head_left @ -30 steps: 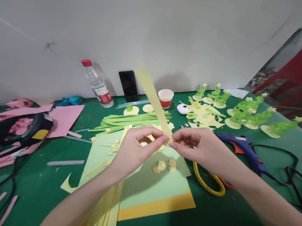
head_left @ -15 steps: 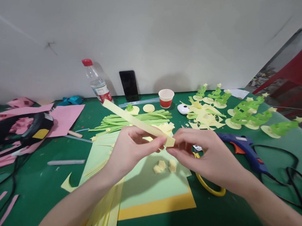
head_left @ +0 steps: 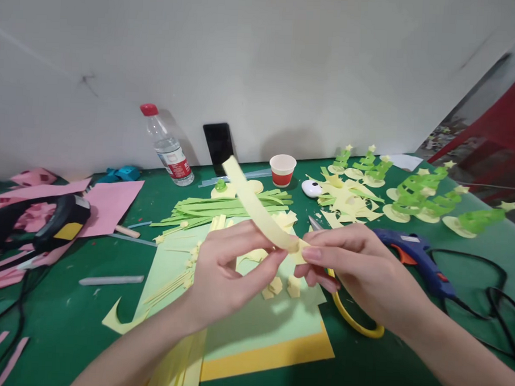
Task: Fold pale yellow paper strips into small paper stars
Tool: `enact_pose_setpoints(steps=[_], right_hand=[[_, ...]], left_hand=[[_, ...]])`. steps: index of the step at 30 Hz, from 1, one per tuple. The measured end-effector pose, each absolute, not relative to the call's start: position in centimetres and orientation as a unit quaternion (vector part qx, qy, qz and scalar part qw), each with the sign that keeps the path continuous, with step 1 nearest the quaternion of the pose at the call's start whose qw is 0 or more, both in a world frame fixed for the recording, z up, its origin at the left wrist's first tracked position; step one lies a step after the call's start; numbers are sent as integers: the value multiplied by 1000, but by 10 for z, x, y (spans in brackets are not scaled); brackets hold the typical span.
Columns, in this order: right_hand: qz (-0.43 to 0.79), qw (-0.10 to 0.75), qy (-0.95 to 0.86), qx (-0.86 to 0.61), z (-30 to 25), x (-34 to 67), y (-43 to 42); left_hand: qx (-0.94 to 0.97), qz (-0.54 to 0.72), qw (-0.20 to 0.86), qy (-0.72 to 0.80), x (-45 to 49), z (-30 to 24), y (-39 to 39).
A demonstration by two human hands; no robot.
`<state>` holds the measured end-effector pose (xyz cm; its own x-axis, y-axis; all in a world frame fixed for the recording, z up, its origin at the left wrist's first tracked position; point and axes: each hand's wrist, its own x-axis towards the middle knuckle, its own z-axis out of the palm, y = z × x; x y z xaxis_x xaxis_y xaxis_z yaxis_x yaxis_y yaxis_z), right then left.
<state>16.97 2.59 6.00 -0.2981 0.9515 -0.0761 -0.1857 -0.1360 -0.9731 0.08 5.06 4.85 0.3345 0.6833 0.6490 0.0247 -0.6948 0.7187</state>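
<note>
A pale yellow paper strip [head_left: 257, 207] is held between both hands above a light green sheet [head_left: 251, 335]. My left hand [head_left: 232, 271] pinches it near its lower end, and its long free end curves up to the left. Fingers of my right hand [head_left: 344, 259] grip the short end, where the strip is bent or looped. Beneath the hands, small folded yellow paper pieces [head_left: 293, 286] lie on the sheet. Scissors with yellow handles [head_left: 356, 325] rest under my right hand, partly hidden. More yellow strips [head_left: 182, 355] lie by my left forearm.
Green paper strips [head_left: 223, 207] lie behind the hands. A paper cup [head_left: 283, 170], a phone [head_left: 219, 146] and a bottle [head_left: 169, 149] stand along the wall. At right are a blue glue gun [head_left: 420, 260] with its cord and several green spiral trees [head_left: 428, 189]. Pink paper [head_left: 112, 204] lies left.
The strip's free end has swung up and right and now curves. My right fingers have shifted their hold, with the thumb now on top of the short end.
</note>
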Motion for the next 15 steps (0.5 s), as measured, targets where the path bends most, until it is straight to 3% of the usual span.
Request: enact_pose_setpoints(steps=[9,12,15], right_hand=[[849,344,-296,-270,60,169,25],[812,349,-366,-291,59,170,27],[687,403,-457,-397,62,169,27]], left_hand=[[821,525,152,162,-3,48,56],[800,538,172,202,-2,48,56],[758,545,242,266,-1,50,54]])
